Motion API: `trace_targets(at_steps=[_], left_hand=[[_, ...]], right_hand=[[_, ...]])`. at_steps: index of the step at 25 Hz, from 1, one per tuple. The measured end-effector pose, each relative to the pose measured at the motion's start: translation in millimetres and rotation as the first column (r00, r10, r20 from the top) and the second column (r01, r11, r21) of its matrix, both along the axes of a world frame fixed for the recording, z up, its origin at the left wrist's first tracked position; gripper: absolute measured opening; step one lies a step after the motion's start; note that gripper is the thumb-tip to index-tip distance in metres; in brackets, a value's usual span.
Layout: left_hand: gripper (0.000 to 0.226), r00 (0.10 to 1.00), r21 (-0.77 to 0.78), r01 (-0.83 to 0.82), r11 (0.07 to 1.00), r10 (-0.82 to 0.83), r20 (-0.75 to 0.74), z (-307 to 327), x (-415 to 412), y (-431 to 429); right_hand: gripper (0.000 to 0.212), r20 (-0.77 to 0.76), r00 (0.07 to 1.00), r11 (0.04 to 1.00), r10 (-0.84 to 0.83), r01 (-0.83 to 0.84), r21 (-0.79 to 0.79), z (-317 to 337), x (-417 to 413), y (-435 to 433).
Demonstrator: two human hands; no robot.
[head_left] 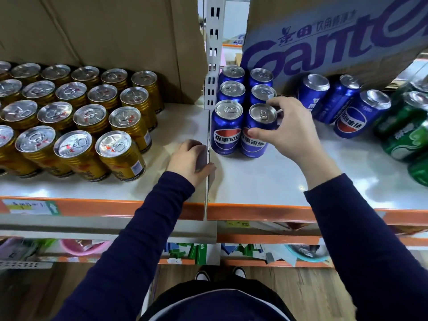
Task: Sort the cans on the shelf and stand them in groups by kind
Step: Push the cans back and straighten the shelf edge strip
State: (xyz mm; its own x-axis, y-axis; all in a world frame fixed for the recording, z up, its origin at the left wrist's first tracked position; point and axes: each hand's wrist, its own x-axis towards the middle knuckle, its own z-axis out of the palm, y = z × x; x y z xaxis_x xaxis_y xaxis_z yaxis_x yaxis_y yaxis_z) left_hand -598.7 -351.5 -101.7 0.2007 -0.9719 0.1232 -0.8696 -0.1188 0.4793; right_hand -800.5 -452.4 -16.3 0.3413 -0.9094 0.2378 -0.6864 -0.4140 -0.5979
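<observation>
Right hand grips the front blue can, centre frame; left hand rests loosely curled, empty. Best set it upright, flush with its row.

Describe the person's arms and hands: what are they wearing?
Long dark navy sleeves cover both arms to the wrists: left sleeve, right sleeve. The left hand and right hand are bare, with no gloves, rings or watch showing.

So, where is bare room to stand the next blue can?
Bare shelf lies before the blue block to the orange edge, and right of the right hand. Gold cans and green cans crowd the ends.
</observation>
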Motion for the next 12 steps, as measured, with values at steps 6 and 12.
trace_targets(at_steps=[6,12], left_hand=[[0.037,0.995,-0.283,-0.085,0.955,0.066,-0.077,16.7,-9.9,6.9],[0.02,0.996,-0.625,0.045,0.779,0.017,0.093,82.9,-50.4,-35.5]], right_hand=[[0.051,0.051,0.998,0.999,0.031,-0.031,0.015,-12.2,-17.6,-3.8],[0.012,0.036,0.998,0.996,-0.047,0.05,-0.079,-10.3,-77.3,-33.0]])
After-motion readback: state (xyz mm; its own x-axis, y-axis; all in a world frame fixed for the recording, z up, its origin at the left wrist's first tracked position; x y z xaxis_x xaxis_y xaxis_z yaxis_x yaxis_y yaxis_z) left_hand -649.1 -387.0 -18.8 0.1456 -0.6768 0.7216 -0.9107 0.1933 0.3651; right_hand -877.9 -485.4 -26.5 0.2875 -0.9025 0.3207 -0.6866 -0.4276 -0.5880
